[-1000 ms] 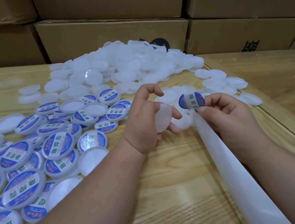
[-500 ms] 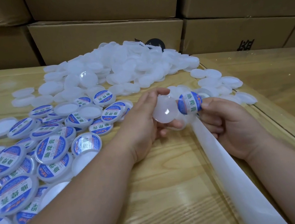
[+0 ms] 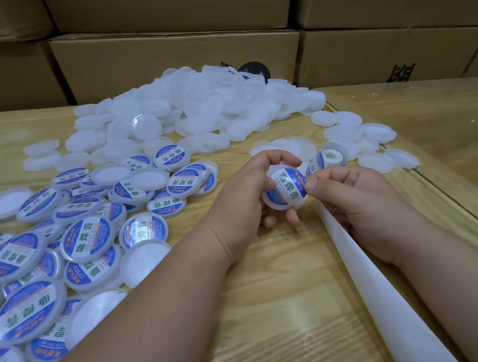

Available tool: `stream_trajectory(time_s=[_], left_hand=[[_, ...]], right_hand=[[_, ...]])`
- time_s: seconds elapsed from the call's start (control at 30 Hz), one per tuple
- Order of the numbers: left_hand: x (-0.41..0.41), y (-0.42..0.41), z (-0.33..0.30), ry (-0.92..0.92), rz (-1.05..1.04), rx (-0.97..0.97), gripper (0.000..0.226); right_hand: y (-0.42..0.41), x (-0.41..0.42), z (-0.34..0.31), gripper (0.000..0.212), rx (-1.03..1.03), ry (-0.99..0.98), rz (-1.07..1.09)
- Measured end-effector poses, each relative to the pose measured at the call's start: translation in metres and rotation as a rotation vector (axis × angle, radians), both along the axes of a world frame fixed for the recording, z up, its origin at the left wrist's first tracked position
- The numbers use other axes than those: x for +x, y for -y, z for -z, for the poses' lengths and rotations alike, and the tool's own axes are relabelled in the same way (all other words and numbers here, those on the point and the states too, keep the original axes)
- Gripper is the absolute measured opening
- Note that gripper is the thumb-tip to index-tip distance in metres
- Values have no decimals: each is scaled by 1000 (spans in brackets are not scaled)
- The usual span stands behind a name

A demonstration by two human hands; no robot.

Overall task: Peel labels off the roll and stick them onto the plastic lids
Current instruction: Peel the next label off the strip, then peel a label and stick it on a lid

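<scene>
My left hand [image 3: 242, 198] grips a white plastic lid [image 3: 285, 189] above the table, fingers curled round its rim. A round blue-and-white label [image 3: 287, 187] lies across the lid's face. My right hand [image 3: 353, 197] presses its thumb on the label's right edge, the other fingers curled. The label roll [image 3: 323, 160] lies just behind my hands with a blue label showing on it. Its white backing strip [image 3: 378, 290] trails toward me under my right hand.
A heap of plain white lids [image 3: 193, 108] fills the table's back middle. Labelled lids [image 3: 86, 239] are spread over the left side. More plain lids [image 3: 373, 141] lie at the right. Cardboard boxes [image 3: 175, 54] stand stacked behind the wooden table [image 3: 276, 310].
My right hand brought the peeled label over from the roll onto the lid in my left hand. It now lies on the lid's face, with my thumb on it.
</scene>
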State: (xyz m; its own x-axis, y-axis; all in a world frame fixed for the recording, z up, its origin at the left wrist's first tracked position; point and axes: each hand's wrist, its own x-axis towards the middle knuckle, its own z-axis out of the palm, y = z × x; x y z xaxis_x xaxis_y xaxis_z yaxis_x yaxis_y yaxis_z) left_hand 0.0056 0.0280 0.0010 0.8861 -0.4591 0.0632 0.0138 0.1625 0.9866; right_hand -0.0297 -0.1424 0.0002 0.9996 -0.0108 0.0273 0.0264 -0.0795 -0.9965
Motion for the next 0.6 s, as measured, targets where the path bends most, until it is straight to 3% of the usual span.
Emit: stream_trajectory(time_s=[0.27, 0.6], left_hand=[[-2, 0, -1, 36, -29, 43, 26], [-6, -1, 0, 77, -38, 118, 19]], right_hand=[[-2, 0, -1, 15, -27, 3, 12], [-3, 0, -1, 13, -27, -6, 22]])
